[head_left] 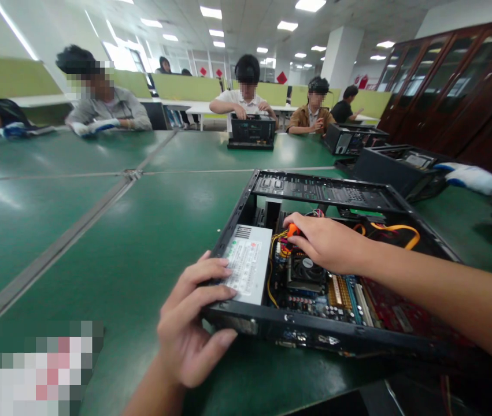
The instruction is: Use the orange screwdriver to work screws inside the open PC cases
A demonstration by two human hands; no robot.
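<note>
An open black computer case (pixel 402 199) lies on the green table, its inside facing up. My left hand (pixel 193 320) grips the case's near left corner, fingers over the edge onto the silver power supply (pixel 250 266), thumb below on the outer wall. Over the motherboard, my right hand (pixel 326 237) is closed round an orange-handled tool (pixel 292 231), just behind the round CPU fan (pixel 309 267). The tool's tip is hidden among yellow and black wires. Right of the fan sit memory slots (pixel 361 300) and a red board (pixel 395 306).
Another black case (pixel 402 164) stands behind at the right, with a co-worker's gloved hand (pixel 475 178) on it. Across the green table (pixel 176 214), a person works at a case (pixel 252 133). A pixelated patch covers the lower left. A dark panel (pixel 350 404) lies at the bottom edge.
</note>
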